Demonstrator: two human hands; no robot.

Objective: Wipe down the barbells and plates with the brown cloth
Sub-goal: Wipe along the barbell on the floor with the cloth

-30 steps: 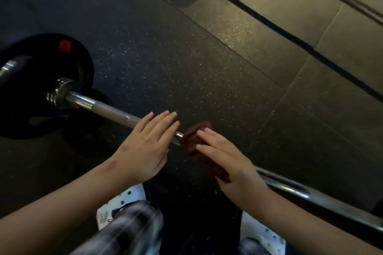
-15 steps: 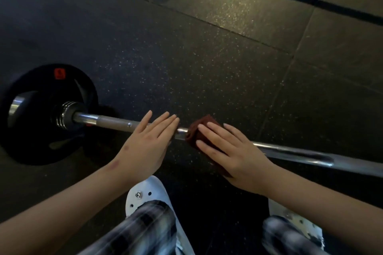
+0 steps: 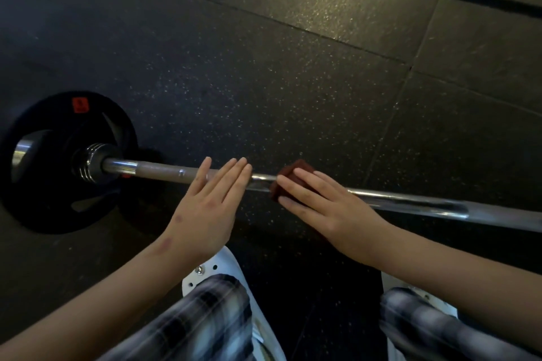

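Barbell (image 3: 164, 170) lies across dark speckled rubber flooring (image 3: 264, 82), its steel shaft running from a black plate (image 3: 44, 208) at the left out past the right edge of the view. That plate stands on its rim on the floor, carries a small red label (image 3: 80, 105) near its top, and sits against a ribbed chrome collar (image 3: 91, 163) where the shaft widens. Near the middle of the shaft a folded brown cloth (image 3: 302, 167) sits on top of the bar, pressed down by the right hand (image 3: 328, 208), whose fingers are straight and slightly spread over it, with the fingertips reaching the cloth's left edge; nothing is curled round the bar. Just beside it, towards the plate, the left hand (image 3: 205, 208) is flat with fingers straight and close together, laid across the shaft and holding nothing; whether it bears on the steel or only crosses above it cannot be told. A short stretch of bare bar shows between the two hands. Below them are plaid trouser legs (image 3: 205, 316) and a white shoe (image 3: 225, 264) with small holes, planted on the flooring on the person's side of the bar
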